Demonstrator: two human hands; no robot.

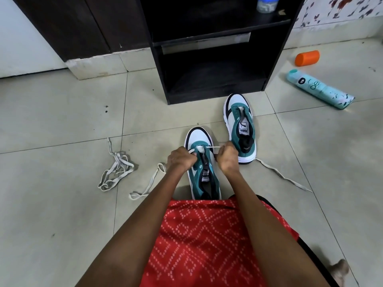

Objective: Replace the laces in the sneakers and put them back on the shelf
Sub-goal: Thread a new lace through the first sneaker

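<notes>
Head view, looking down: the near sneaker (pixel 202 177) sits on the tiled floor (pixel 62 204) right in front of my lap, long axis running away from me, toe aimed at the dark shelf (pixel 159 69), heel tucked against my red patterned cloth (pixel 207 235). My left grip (pixel 180 160) is clenched at the toe-end eyelets, pinching one side of the white lace (pixel 213 147); my right grip (pixel 228 158) is curled tight on the other side, and the lace is stretched flat across the tongue between them. One tail trails off to my left over the tiles, and another strip runs out to the right from beside the second sneaker (pixel 241 129). That one stands a little further on and to the right, roughly parallel, toe almost touching the foot of the shelf, heel toward me, just beside my right knuckles. Off to the left lies a loose lace (pixel 115 168) in a tangled heap, well apart from both shoes. To the right, a teal spray can (pixel 319 90) lies on its side, an orange container (pixel 307 58) beyond it. A jar (pixel 267 4) stands on the upper shelf board.
</notes>
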